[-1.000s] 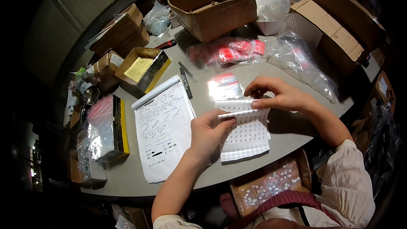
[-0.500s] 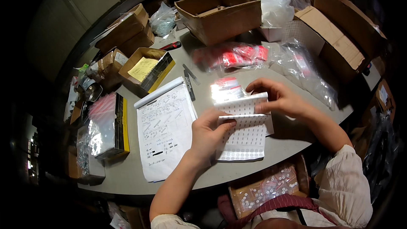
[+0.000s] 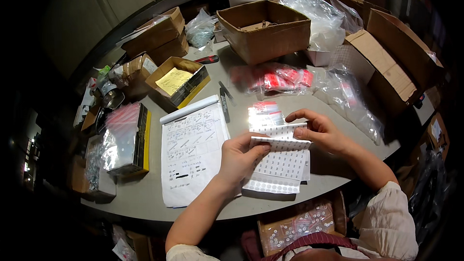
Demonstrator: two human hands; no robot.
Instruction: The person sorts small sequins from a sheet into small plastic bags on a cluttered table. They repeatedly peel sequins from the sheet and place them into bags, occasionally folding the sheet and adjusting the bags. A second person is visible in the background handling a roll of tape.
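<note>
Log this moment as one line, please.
left hand: pinching printed white paper | right hand: thumb at paper's upper right | nearby: notepad, black marker

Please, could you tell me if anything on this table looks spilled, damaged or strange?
Nothing looks clearly spilled or broken. The printed white sheet is bent, but the left hand and right hand are handling it. On the notepad, one blacked-out mark stands out from the thinner writing.

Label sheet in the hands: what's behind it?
Past the top edge of the white label sheet, clear bags with red strips lie on the grey table. The sheet, left hand and right hand cover whatever else is beneath; that can't be seen.
</note>
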